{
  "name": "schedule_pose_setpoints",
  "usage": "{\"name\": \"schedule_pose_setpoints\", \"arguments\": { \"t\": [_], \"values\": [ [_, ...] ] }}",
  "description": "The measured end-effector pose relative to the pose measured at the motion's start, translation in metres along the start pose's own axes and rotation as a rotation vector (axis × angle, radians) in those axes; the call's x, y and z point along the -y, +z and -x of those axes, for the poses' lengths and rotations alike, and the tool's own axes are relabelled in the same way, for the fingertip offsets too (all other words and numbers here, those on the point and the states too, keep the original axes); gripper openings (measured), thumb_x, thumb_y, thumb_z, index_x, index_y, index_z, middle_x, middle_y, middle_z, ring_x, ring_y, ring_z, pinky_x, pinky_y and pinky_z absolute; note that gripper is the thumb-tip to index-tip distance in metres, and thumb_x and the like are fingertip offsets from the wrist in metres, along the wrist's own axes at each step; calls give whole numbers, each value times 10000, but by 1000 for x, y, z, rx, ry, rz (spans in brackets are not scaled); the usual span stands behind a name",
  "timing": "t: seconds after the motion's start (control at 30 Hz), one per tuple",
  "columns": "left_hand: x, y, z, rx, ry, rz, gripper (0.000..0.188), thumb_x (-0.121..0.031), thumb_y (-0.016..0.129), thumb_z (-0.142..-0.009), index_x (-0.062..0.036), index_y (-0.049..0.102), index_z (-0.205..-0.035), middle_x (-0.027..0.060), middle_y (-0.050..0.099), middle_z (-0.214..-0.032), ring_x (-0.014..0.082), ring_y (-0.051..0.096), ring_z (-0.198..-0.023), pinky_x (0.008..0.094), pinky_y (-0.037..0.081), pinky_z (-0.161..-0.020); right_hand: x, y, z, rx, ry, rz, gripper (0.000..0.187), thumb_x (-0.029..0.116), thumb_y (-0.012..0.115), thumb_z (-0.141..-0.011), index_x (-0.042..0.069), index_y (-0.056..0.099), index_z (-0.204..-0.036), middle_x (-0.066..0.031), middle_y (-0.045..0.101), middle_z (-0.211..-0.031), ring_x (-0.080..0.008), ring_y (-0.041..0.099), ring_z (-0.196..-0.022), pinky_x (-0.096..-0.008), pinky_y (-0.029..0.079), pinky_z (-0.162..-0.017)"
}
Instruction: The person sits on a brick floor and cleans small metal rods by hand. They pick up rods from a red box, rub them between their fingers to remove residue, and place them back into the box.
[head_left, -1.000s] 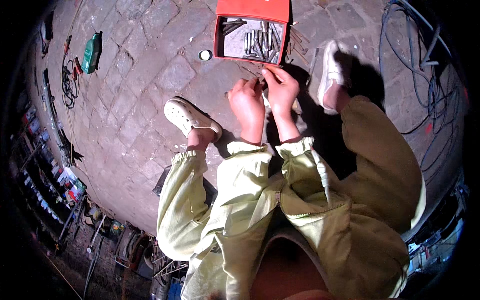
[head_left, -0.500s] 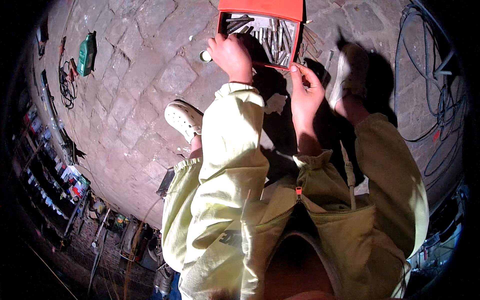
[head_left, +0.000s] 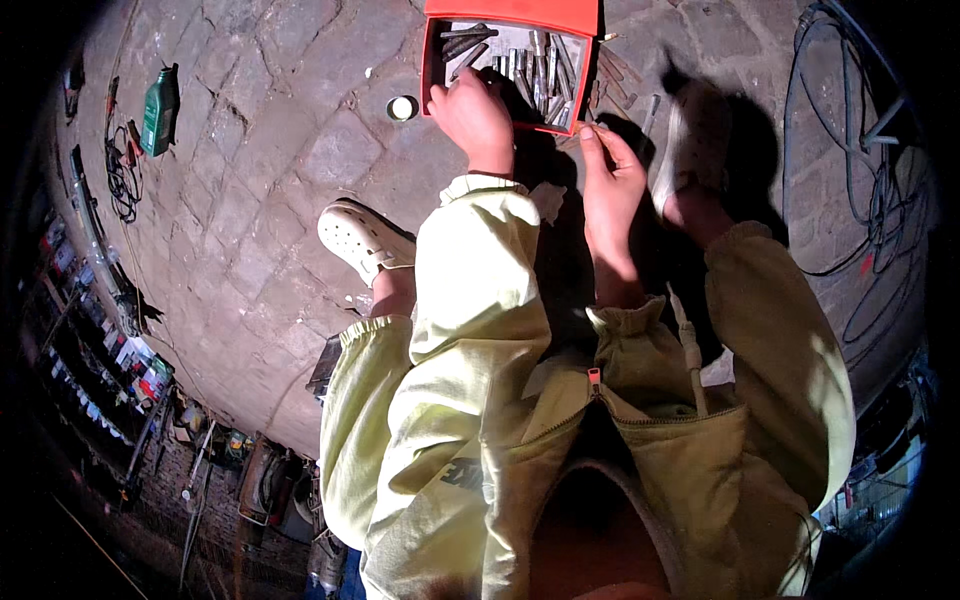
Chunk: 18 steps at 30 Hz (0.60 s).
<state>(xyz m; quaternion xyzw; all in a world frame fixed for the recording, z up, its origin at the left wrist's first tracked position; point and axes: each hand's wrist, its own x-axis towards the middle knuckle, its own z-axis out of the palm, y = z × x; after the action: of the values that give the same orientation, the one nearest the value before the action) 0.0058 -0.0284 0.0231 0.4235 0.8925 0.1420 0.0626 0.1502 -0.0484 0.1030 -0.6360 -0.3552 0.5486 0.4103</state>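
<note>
Ahead of me lies a red box (head_left: pixel 511 16), its lid tipped back at the far side. Inside, several dark metal bits (head_left: pixel 466 40) lie in the left part, and steel rod-shaped pieces (head_left: pixel 541 75) fill the right part. My left hand (head_left: pixel 473 118) reaches over the box's near left edge, fingers curled and mostly hidden under it. At the box's near right corner, my right hand (head_left: pixel 614 180) pinches thumb against index finger. A thin brownish piece shows at those fingertips, too small to name.
A small round container (head_left: pixel 401 108) stands left of the box. Thin brownish rods (head_left: pixel 614 75) lie on its right. Farther out are a green bottle (head_left: pixel 158 112), a cable with clamps (head_left: pixel 124 175) and coiled black hose (head_left: pixel 880 190). My shoes (head_left: pixel 360 238) flank the stone floor (head_left: pixel 250 240).
My left hand has shifted right and over the box's near edge, uncovering the round container. My right hand stays pinched at the corner. The whole view has shifted slightly.
</note>
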Motion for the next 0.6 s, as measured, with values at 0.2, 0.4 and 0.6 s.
{"name": "schedule_pose_setpoints", "arguments": {
  "t": [0.2, 0.4, 0.6],
  "values": [
    [4, 11, -4, 142, -147, 22, 198, -205, 723, -681, -50, 671, -792, 135, 669, -771, 339, 565, -845, 430, 424, -769, -1, -1, 1, 29, 46, 23, 194, 128, 613, -892, -46, 664, -960, -51, 673, -893, -82, 577, -832, -217, 435, -788],
    [2, -8, -2, 92, -101, 29, 210, -193, 749, -628, -27, 676, -733, 151, 658, -783, 350, 558, -850, 428, 422, -794, -7, -1, 2, 58, 70, -23, 202, 131, 592, -901, -44, 667, -969, -55, 679, -892, -89, 582, -835, -229, 434, -798],
    [-41, -142, 4, 99, -10, 209, 260, -194, 761, -556, -1, 607, -636, 182, 610, -689, 382, 556, -707, 430, 446, -683, -53, 6, 10, 150, 34, 78, 208, 123, 555, -915, -37, 655, -1003, -55, 676, -910, -98, 585, -832, -259, 448, -792]
  ]
}}
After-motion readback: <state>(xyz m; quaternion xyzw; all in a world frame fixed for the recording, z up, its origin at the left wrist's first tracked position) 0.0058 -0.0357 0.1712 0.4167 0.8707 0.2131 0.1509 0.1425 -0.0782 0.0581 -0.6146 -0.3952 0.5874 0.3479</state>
